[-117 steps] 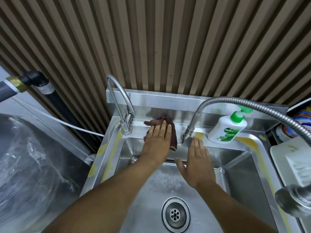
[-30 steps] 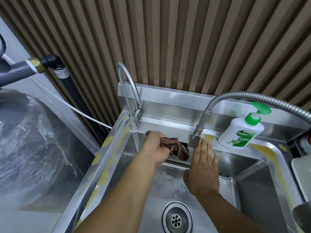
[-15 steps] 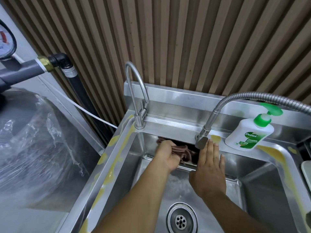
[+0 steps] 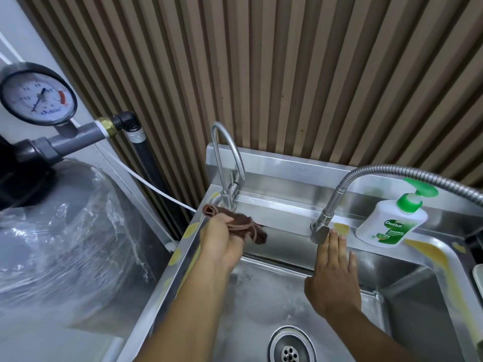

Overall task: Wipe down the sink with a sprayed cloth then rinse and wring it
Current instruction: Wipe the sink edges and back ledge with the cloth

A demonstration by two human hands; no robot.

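Left hand [image 4: 222, 244] grips the cloth [image 4: 245, 227] bunched up at the sink's [image 4: 287, 212] back left corner, by the small tap [image 4: 230, 178]. Right hand [image 4: 334, 273] is flat, fingers straight, at the back edge. I'd spread the cloth flat and press along that ledge, not drag a wad

Hand-soap pump bottle [image 4: 389, 226], at 3 o'clock in frame, on the back ledge of the sink [image 4: 287, 202]. Label reads "Dettol" in white on a green logo, with "ORIGINAL" in green just below. The finer print lower on the label is too small to read.

Pressure gauge [image 4: 38, 97], at 10 o'clock in frame. Dial numerals blurred, not legible. A blue script word at the dial's 6 o'clock cannot be made out.
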